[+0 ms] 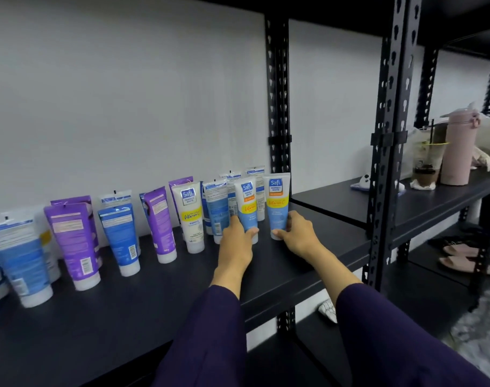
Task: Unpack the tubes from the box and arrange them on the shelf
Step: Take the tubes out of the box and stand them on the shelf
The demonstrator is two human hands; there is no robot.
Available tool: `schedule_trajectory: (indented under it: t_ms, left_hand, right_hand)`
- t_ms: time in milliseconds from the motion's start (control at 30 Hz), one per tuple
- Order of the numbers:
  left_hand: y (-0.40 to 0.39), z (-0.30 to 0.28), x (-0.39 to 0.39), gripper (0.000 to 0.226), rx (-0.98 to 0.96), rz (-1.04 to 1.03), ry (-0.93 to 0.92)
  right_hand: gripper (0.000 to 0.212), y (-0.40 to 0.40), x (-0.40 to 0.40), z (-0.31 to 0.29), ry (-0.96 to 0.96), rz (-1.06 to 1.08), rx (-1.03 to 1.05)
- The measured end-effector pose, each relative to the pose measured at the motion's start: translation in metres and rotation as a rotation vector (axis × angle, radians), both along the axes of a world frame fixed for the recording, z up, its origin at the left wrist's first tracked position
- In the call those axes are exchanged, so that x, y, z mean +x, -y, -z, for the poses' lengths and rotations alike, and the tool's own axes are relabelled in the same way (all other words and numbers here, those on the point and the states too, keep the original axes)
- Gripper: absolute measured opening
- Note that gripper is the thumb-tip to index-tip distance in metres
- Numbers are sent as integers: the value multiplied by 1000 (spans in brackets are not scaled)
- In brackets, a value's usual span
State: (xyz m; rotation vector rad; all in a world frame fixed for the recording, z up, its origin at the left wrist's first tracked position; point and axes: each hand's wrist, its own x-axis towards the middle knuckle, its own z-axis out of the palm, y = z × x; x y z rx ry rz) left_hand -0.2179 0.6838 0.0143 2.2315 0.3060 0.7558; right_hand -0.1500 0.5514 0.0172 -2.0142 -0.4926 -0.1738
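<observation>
Head view: left hand (236, 234) wrapped round a blue-and-white plastic tube with a yellow band (248, 209), thumb at its white cap. Right hand (297, 233) pinched the lower end of a matching blue-and-white tube (277, 205), thumb in front, fingers curled behind. Both tubes stood cap-down on the dark flat shelf (154, 297), just beside each other near its right end. Further left stood a row of blue, purple and white tubes (121, 236) against the pale wall. On the neighbouring shelf stood a pink bottle (459, 149).
</observation>
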Motion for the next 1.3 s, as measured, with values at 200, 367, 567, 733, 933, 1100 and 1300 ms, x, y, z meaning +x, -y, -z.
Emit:
schedule_trajectory:
  t_ms: [200,367,567,733,933,1100,1300]
  left_hand:
    - [-5,0,17,36,58,-90,-26]
    - [-8,1,23,35,81,-124,-23]
    - [-11,3,27,36,77,-158,-35]
    - [-13,5,26,38,107,-225,-32]
    - [-7,0,20,39,137,-347,-68]
    - [0,-7,3,35,241,-360,-100]
    - [-4,-28,-52,33,354,-312,-2]
  right_hand:
    - [39,-18,31,2,6,21,-73]
    - [36,-27,46,5,46,64,-130]
    - [43,-27,42,2,37,66,-113]
    - [37,-25,36,0,36,73,-82]
    - [32,-23,26,-1,78,103,-136]
    - [14,-18,5,-1,167,68,-228]
    - [9,-21,-39,-5,263,-32,-129]
